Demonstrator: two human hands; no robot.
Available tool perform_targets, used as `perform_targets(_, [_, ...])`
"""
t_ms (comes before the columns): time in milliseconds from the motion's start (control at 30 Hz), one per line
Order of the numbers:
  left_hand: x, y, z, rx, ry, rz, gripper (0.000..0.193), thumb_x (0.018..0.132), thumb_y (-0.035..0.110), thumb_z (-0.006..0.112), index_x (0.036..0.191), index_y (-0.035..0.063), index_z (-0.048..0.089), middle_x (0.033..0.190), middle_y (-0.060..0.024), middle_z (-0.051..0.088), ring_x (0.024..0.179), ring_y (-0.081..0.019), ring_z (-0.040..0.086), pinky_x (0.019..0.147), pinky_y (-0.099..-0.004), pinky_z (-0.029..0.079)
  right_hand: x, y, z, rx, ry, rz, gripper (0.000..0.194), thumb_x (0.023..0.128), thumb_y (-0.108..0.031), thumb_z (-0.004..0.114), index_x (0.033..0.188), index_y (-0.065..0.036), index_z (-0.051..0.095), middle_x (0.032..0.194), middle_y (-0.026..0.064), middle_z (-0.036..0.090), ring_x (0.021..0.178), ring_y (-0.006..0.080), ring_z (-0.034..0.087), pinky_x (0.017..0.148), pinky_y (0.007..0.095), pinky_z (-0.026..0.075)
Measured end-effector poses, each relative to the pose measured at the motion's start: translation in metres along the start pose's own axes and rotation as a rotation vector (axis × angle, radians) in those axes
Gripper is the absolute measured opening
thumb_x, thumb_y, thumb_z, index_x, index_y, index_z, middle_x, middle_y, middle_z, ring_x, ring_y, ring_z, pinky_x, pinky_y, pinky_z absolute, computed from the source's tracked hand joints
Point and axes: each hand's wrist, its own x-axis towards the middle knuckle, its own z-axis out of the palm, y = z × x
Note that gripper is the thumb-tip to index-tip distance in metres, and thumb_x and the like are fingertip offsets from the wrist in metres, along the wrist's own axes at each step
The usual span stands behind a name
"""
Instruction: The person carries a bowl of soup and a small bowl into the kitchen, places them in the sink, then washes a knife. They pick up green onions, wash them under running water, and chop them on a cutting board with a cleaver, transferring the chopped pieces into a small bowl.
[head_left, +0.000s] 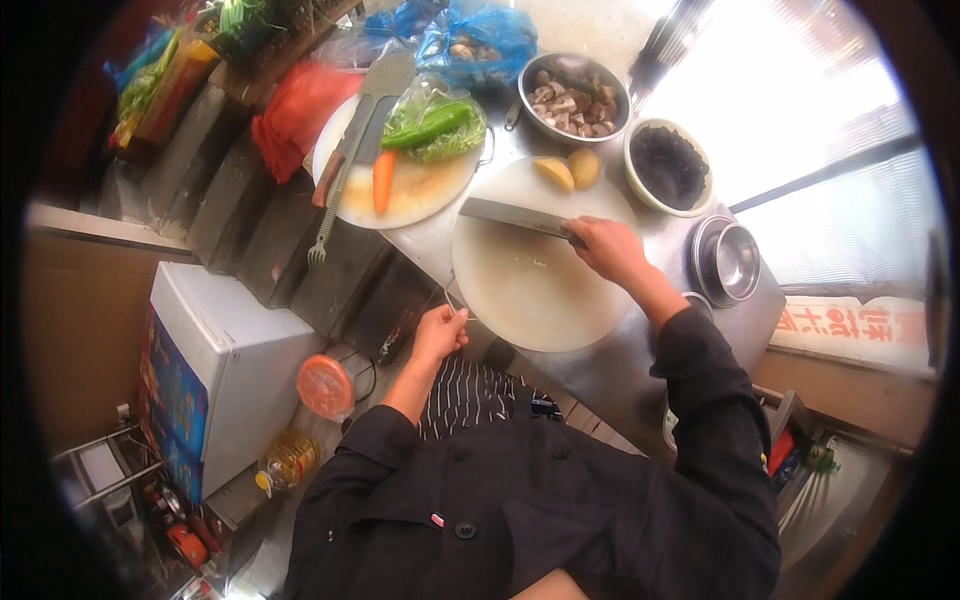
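My right hand is closed on the handle of a cleaver, whose blade lies across the far part of a round white cutting board. Two pieces of what look like potato, one cut and one rounded, rest at the board's far edge. At the board's near left edge, my left hand grips a thin metal wire handle. A second round board at the left carries a carrot, a bag of green vegetables, another cleaver and a long slotted tool.
Beyond the board stand a steel bowl of cut mushrooms and a pale bowl of dark food. Small metal bowls sit at the right. Blue plastic bags lie at the back. A white appliance and an oil bottle are lower left.
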Motion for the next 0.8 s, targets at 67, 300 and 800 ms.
perform_targets(67, [0.000,-0.003,0.002,-0.009,0.009,0.026,0.036,0.105,0.030,0.072,0.080,0.0070,0.061,0.072,-0.0026,0.067,0.061,-0.0123,0.068,0.053,-0.0260,0.050,0.010,-0.003,0.004,-0.023,-0.046,-0.060,0.027,0.095,-0.014,0.065,0.121,-0.013,0.068,0.106,0.0105,0.072,0.094,0.0376,0.072,0.079,0.0512,0.057])
perform_targets(300, [0.000,-0.004,0.004,-0.027,0.020,0.020,0.036,0.106,0.030,0.071,0.080,0.0070,0.061,0.072,-0.0022,0.067,0.061,-0.0117,0.068,0.052,-0.0265,0.050,-0.020,-0.015,-0.001,-0.058,-0.209,-0.158,0.027,0.093,-0.014,0.066,0.120,-0.012,0.065,0.103,0.0095,0.071,0.090,0.0374,0.073,0.077,0.0499,0.058])
perform_targets(800, [0.010,-0.002,-0.009,-0.013,-0.132,0.007,0.032,0.105,0.032,0.072,0.087,0.0063,0.066,0.076,-0.0028,0.069,0.063,-0.0120,0.069,0.054,-0.0267,0.052,-0.151,-0.055,0.079,0.984,0.476,1.008,0.031,0.103,-0.028,0.071,0.096,0.001,0.063,0.066,0.0055,0.061,0.046,0.0137,0.057,0.042,0.0350,0.044])
